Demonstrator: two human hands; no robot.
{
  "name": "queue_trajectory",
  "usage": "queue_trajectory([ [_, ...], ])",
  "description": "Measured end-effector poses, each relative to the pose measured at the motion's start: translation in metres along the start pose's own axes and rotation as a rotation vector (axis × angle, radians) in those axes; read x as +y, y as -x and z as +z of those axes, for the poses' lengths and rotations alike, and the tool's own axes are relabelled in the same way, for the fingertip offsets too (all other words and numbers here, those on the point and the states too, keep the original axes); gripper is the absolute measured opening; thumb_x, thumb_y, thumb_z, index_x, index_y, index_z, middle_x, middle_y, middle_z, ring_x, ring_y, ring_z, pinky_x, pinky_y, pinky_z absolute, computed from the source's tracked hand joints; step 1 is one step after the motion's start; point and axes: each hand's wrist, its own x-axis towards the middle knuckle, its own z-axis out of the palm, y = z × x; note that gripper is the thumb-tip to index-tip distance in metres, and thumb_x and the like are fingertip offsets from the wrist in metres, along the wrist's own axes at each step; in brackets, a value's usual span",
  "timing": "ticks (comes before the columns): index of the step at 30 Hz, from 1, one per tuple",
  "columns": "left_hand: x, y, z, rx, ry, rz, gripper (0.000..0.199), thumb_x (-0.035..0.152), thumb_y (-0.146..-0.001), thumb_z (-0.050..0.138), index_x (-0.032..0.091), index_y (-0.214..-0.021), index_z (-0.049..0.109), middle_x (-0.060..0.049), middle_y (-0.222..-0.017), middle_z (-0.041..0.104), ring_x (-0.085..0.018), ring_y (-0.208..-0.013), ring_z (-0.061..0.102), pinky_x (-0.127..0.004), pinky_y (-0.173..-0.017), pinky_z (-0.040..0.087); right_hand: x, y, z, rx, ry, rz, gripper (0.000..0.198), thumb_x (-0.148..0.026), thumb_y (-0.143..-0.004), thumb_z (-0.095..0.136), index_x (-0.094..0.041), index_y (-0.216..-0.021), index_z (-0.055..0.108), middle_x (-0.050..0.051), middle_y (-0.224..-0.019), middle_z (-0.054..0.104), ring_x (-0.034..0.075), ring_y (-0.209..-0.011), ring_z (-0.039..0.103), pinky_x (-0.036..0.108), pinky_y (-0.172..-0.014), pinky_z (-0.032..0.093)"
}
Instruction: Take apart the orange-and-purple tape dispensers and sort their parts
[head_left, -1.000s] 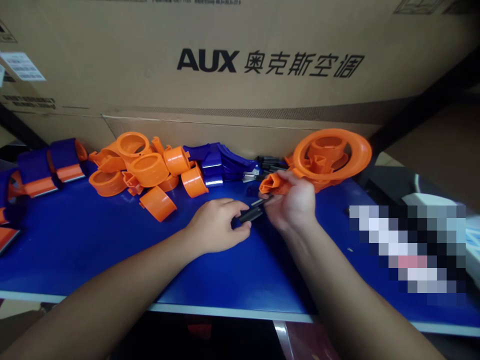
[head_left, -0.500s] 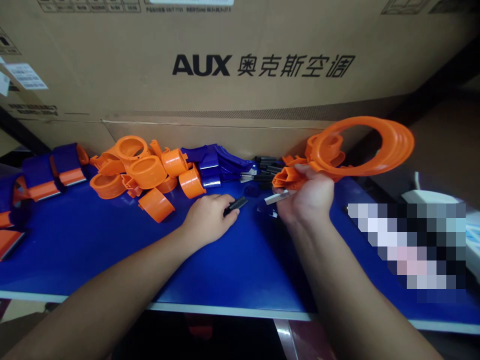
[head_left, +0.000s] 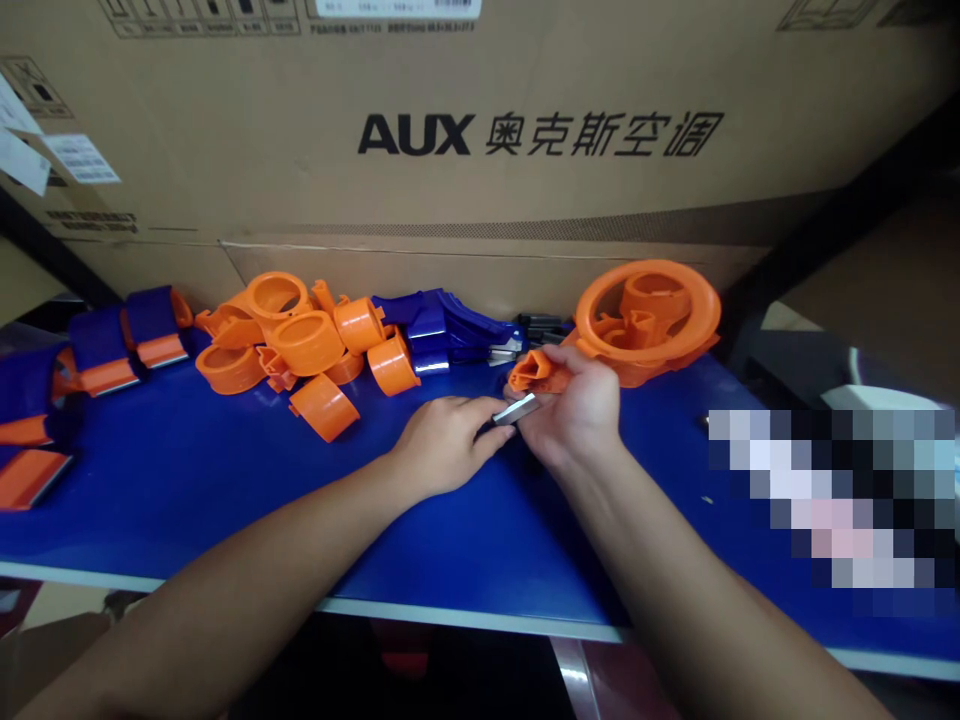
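My left hand [head_left: 448, 445] is closed, pinching a small black strip [head_left: 499, 418] between thumb and index finger, most of it covered by the fingers. My right hand [head_left: 577, 405], palm turned up, grips an orange plastic tape dispenser frame [head_left: 530, 371]. Its wide orange ring [head_left: 705, 310] extends behind the hand, over a smaller orange frame. A short silver metal strip [head_left: 519, 409] sticks out from the right hand's fingers and meets the left fingertips. Whether it touches the black strip inside them, I cannot tell.
Orange tape dispenser frames [head_left: 307, 342] are piled left of centre, beside blue plastic parts [head_left: 442, 330] and black strips [head_left: 541, 325]. Blue-and-orange dispensers [head_left: 105, 350] stand at the far left. A large cardboard box [head_left: 300, 150] walls off the back of the blue table [head_left: 300, 540].
Both hands have come together: the left moved right with the black strip, the right moved left with the dispenser frame and metal strip. The wide ring swung left and lower.
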Motion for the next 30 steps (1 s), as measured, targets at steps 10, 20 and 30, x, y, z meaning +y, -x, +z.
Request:
queue_trajectory([
  [10, -0.002, -0.025, -0.015, 0.090, -0.143, -0.236, 0.023, 0.030, -0.099, 0.053, 0.023, -0.107, 0.074, -0.004, -0.094, 0.079, -0.020, -0.088, 0.074, -0.031, -0.082, 0.055, -0.028, -0.028, -0.021, 0.130, -0.145, -0.267, 0.014, -0.019, -0.073, 0.060, -0.024, -0.082, 0.050, -0.008, -0.070, 0.058, 0.010, -0.053, 0.058, 0.021, -0.047, 0.047],
  [20, 0.015, -0.070, 0.004, 0.035, -0.324, -0.435, 0.027, 0.022, -0.095, 0.051, 0.019, -0.102, 0.077, -0.017, -0.099, 0.077, -0.031, -0.101, 0.074, -0.041, -0.091, 0.054, -0.014, -0.028, -0.018, 0.172, -0.126, -0.187, 0.014, -0.018, -0.072, 0.062, -0.023, -0.077, 0.050, -0.007, -0.064, 0.059, 0.010, -0.055, 0.060, 0.021, -0.048, 0.048],
  [30, 0.041, -0.046, -0.008, 0.173, -0.277, -0.455, 0.041, 0.038, -0.102, 0.042, 0.016, -0.128, 0.065, -0.017, -0.110, 0.077, -0.032, -0.104, 0.074, -0.044, -0.093, 0.057, -0.009, -0.015, -0.012, -0.060, 0.022, 0.030, 0.006, -0.018, -0.074, 0.062, -0.021, -0.078, 0.058, -0.001, -0.064, 0.065, 0.014, -0.052, 0.060, 0.023, -0.041, 0.042],
])
